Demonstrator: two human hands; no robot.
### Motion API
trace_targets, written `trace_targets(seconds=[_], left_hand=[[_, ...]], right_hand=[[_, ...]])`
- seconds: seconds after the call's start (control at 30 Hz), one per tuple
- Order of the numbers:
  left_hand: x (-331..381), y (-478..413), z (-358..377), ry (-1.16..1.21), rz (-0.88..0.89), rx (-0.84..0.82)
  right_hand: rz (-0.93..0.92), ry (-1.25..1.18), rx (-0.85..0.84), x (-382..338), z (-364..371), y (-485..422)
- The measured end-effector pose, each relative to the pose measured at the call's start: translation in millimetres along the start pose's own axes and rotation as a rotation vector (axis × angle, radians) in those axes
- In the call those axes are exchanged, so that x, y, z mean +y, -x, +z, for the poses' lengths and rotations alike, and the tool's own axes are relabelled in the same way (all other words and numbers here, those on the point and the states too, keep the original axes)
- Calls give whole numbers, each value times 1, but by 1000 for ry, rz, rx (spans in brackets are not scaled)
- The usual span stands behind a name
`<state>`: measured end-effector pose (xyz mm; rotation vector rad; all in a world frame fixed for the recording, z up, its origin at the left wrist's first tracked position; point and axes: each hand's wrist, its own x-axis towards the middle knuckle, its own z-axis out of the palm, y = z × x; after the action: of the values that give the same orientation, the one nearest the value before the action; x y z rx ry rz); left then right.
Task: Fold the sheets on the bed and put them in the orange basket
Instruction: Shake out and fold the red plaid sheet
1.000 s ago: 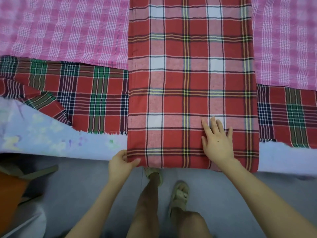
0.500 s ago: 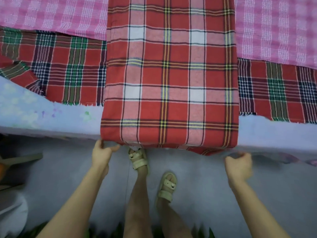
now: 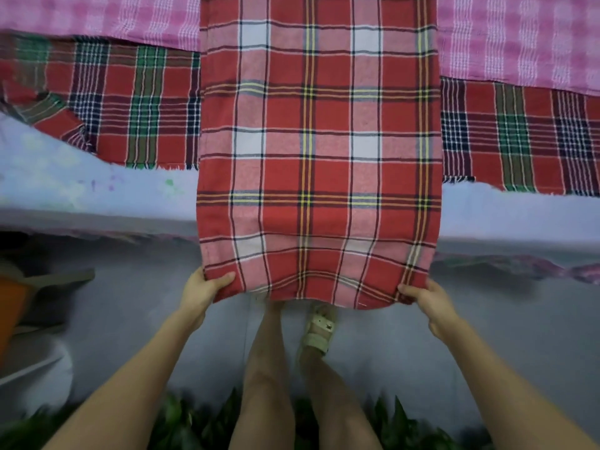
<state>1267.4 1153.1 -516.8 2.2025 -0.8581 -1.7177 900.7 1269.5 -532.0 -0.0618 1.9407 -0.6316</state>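
Observation:
A red plaid sheet [image 3: 319,151], folded into a long strip, runs down the middle of the bed and hangs past its front edge. My left hand [image 3: 203,289] pinches its near left corner, thumb on top. My right hand [image 3: 428,300] pinches its near right corner. The near end is lifted off the mattress, above my legs. A red, green and navy plaid sheet [image 3: 130,102] lies under it on both sides, and a pink check sheet [image 3: 519,37] lies behind that. Part of the orange basket [image 3: 11,306] shows at the left edge on the floor.
The pale blue mattress [image 3: 65,190] has a front edge across the middle of the view. Below it is grey floor [image 3: 373,352], with my legs and a beige sandal [image 3: 319,332]. Green leaves [image 3: 194,423] fill the bottom edge. A white object [image 3: 35,368] sits under the basket.
My right hand left the top of the red plaid sheet and took its near right corner. Both hands have pulled the near end off the bed edge toward me.

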Motion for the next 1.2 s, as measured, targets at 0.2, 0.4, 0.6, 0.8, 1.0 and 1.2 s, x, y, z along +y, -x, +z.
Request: trace_targets(seconds=[0.2, 0.4, 0.6, 0.8, 1.0, 1.2], left_hand=[[4, 66, -41, -94, -291, -162], [69, 102, -59, 75, -190, -121], [175, 107, -82, 266, -191, -187], [297, 103, -92, 464, -127, -153], [407, 61, -96, 632, -206, -128], [518, 20, -81, 853, -131, -58]], right_hand=[[109, 124, -49, 3, -35, 63], [-16, 179, 61, -56, -61, 105], [-60, 160, 175, -171, -82, 124], [-27, -221, 154, -301, -78, 119], [-103, -519, 100, -418, -54, 94], [-213, -609, 116, -526, -31, 58]])
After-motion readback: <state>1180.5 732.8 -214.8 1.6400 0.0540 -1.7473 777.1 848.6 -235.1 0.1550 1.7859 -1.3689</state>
